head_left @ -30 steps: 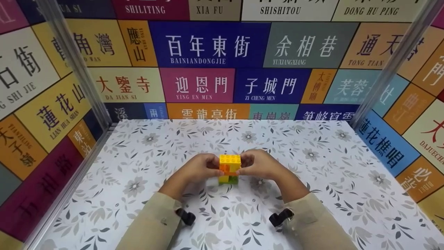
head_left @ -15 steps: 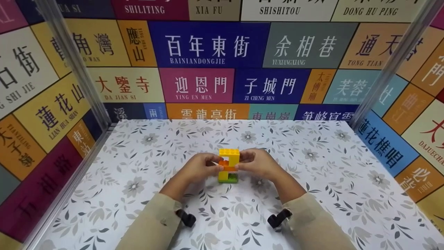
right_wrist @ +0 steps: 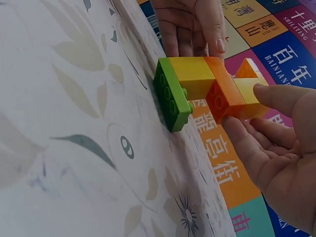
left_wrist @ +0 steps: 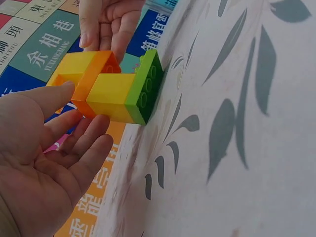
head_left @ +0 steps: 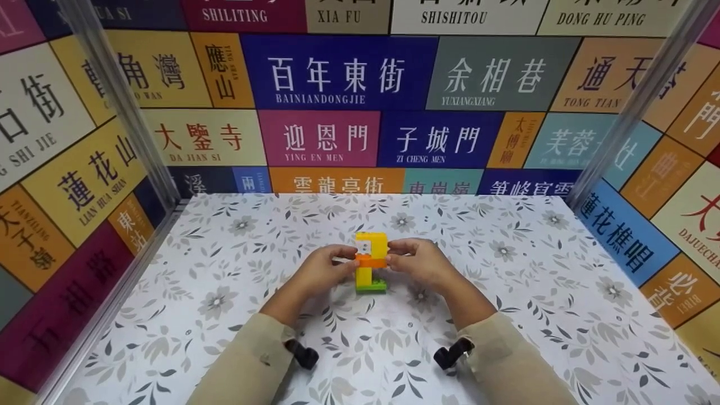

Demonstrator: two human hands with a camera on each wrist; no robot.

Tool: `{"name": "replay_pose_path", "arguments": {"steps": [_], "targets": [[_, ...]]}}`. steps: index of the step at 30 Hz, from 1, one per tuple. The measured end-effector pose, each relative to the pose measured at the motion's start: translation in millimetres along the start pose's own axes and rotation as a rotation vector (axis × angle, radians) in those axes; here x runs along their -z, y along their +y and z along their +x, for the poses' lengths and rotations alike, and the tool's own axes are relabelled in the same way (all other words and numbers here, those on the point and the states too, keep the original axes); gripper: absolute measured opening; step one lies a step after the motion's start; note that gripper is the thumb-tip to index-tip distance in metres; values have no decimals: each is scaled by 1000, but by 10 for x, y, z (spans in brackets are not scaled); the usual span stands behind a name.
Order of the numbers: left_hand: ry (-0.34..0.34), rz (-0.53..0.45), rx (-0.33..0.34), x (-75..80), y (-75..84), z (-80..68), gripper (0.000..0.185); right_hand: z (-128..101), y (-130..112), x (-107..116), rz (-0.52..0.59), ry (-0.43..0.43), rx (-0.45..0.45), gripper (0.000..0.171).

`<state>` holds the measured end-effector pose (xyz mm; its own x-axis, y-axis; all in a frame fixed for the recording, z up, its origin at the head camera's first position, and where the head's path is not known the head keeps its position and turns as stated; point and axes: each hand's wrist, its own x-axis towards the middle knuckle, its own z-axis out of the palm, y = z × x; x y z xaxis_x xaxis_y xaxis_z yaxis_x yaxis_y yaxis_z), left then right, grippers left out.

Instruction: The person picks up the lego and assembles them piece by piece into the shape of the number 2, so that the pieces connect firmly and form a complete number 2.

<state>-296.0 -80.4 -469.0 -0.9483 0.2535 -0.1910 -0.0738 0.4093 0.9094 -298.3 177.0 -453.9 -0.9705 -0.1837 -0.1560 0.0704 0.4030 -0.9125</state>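
A small stack of toy building bricks stands between both hands in the head view. It has a green base brick [head_left: 371,289], a lower yellow brick [head_left: 364,275], an orange brick [head_left: 372,261] and an upper yellow part [head_left: 380,246] that overhangs a gap on the left. My left hand [head_left: 323,267] pinches the stack near the orange brick, thumb in front and fingers behind. From the other side my right hand [head_left: 423,263] grips it by the orange and upper yellow bricks. The green brick's underside [right_wrist: 170,98] shows in the right wrist view; whether an edge touches the table cannot be told.
A white cloth with grey leaves and flowers covers the table [head_left: 225,349]. Colourful panels with lettering form the back wall [head_left: 337,73] and the sides, with clear corner posts [head_left: 613,107]. A black clip [head_left: 453,354] sits at each sleeve cuff.
The stack has tilted, its top going away from me, so its front and the gap under the top now show. Both hands have turned with it, keeping hold.
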Motion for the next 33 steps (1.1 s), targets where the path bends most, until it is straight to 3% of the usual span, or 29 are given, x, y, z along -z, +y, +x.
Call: {"name": "replay_pose_path", "arguments": {"steps": [8,18,26,33], "targets": [[-5,-8,-4,-22,-2,5,50,50,69,-14,97,-72,18,47],[-90,-5,15,-25,-28,-8,57,43,138,-48,94,-172,12,54],[-85,-12,-28,-43,-73,-2,56,37,125,-73,136,-163,-39,59],[-48,-30,-4,-25,-72,7,55,51,112,-48,84,-113,-88,61]]}}
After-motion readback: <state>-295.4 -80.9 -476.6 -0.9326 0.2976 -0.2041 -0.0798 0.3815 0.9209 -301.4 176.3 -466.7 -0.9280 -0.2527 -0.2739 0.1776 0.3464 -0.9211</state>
